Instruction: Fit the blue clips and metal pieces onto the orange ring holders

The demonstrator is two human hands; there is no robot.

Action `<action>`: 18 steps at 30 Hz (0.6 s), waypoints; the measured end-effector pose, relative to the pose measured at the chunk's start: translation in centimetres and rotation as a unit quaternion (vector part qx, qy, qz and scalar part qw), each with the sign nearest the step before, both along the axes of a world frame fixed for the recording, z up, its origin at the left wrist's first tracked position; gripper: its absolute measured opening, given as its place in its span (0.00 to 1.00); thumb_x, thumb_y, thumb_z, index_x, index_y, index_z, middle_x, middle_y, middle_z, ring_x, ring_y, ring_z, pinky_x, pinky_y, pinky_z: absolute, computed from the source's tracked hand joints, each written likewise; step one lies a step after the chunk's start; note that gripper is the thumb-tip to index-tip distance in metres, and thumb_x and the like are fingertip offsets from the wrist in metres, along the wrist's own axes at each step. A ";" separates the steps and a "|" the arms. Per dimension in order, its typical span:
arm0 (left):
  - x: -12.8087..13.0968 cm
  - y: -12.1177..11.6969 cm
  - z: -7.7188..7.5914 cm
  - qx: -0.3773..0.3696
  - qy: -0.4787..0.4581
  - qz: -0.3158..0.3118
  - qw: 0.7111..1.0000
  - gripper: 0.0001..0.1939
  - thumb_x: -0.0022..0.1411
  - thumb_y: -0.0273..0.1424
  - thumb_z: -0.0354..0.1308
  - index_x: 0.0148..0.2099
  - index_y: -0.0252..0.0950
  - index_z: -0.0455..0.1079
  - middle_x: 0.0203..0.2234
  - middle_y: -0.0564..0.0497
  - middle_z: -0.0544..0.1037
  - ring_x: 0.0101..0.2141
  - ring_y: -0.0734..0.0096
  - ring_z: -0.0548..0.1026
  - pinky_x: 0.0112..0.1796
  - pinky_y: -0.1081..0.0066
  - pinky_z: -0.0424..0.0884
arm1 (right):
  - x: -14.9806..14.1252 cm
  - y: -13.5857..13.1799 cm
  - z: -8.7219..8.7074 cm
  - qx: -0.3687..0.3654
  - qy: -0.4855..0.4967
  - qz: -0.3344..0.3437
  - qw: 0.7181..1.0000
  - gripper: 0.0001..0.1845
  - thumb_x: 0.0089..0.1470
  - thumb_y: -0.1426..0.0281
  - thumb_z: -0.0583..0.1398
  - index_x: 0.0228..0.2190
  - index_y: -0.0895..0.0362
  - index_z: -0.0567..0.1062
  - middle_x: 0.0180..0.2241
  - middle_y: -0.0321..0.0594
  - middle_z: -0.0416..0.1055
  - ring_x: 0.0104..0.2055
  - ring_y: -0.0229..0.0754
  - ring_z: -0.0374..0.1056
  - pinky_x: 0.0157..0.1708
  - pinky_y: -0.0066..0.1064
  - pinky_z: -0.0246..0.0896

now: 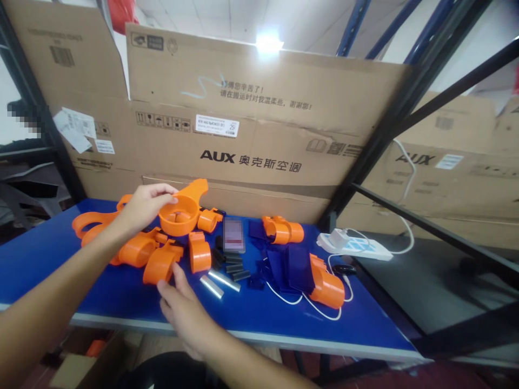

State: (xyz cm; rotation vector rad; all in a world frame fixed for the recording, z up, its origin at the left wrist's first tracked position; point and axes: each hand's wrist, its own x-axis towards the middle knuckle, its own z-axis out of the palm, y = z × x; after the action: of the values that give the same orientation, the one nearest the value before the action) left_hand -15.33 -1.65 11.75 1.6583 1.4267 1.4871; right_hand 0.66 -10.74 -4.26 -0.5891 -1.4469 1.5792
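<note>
My left hand [148,205] grips the rim of an orange cup-shaped plastic part [184,219], which has a flat arm rising at its back right. Its fingers are closed on that rim, above the blue tabletop [243,319]. Nearer the front edge, my right hand [182,305] pinches an orange plastic ring [160,265] by its right side, thumb below and fingers behind. Another orange ring [199,253] stands just right of it. Left of both hands lie more orange parts [140,249], partly covered by my left forearm.
Two silver tubes [219,283] and several short black tubes [234,268] lie mid-table, near a card-like rectangle [234,235]. Dark blue flat pieces [298,269] lean beside an orange part [327,289]. White cables run toward a power strip [354,246]. Cardboard [251,129] walls the back.
</note>
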 end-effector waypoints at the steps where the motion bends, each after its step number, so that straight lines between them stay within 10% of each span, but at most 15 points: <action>1: 1.0 -0.1 -0.1 0.008 0.008 -0.009 1.000 0.09 0.51 0.34 0.63 0.36 0.37 0.77 0.31 0.53 0.80 0.34 0.65 0.75 0.39 0.68 0.70 | 0.2 0.0 0.4 -0.057 -0.004 0.023 0.998 0.31 0.62 0.57 0.62 0.63 0.32 0.60 0.62 0.39 0.68 0.57 0.50 0.71 0.50 0.51 0.71; 4: 3.8 -0.3 -1.0 0.019 0.013 -0.041 0.999 0.08 0.53 0.35 0.60 0.36 0.37 0.75 0.28 0.54 0.77 0.31 0.66 0.74 0.34 0.69 0.70 | 1.6 0.3 1.7 -0.123 -0.024 0.028 0.992 0.34 0.57 0.57 0.65 0.62 0.32 0.61 0.66 0.39 0.60 0.40 0.46 0.77 0.35 0.43 0.74; 7: 6.4 -0.5 -2.8 0.049 0.012 -0.059 0.997 0.07 0.55 0.33 0.58 0.37 0.38 0.73 0.30 0.53 0.75 0.32 0.66 0.74 0.32 0.69 0.71 | 4.5 0.6 2.9 -0.072 -0.060 -0.020 0.995 0.25 0.56 0.54 0.65 0.54 0.39 0.69 0.54 0.40 0.70 0.18 0.34 0.65 0.14 0.30 0.57; 10: 8.8 -1.0 -4.5 0.099 0.027 -0.045 0.994 0.06 0.56 0.30 0.57 0.38 0.39 0.72 0.36 0.51 0.75 0.37 0.65 0.74 0.31 0.70 0.71 | 8.3 1.1 4.5 0.008 -0.025 -0.131 0.991 0.11 0.60 0.57 0.60 0.38 0.49 0.74 0.31 0.34 0.70 0.20 0.34 0.58 0.19 0.27 0.55; 14: 11.5 -1.1 -6.1 0.146 -0.007 -0.051 0.988 0.07 0.56 0.26 0.58 0.39 0.40 0.72 0.38 0.50 0.73 0.40 0.63 0.75 0.30 0.71 0.72 | 13.2 2.8 7.0 0.173 -0.060 -0.282 0.942 0.15 0.59 0.61 0.61 0.24 0.54 0.69 0.23 0.33 0.63 0.26 0.38 0.58 0.28 0.30 0.58; 18: 14.5 0.1 -7.7 0.148 -0.062 -0.064 0.985 0.06 0.58 0.27 0.59 0.39 0.40 0.73 0.37 0.49 0.72 0.36 0.64 0.75 0.28 0.70 0.73 | 15.8 6.5 8.5 0.186 -0.046 -0.325 0.926 0.11 0.61 0.58 0.60 0.39 0.52 0.73 0.35 0.37 0.72 0.35 0.42 0.67 0.37 0.33 0.64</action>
State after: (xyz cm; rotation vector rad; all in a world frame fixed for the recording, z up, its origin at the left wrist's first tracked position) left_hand -0.85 -1.55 4.08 1.7562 1.0506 1.7604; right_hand 16.45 -4.22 4.23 -0.8142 -1.3763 0.7440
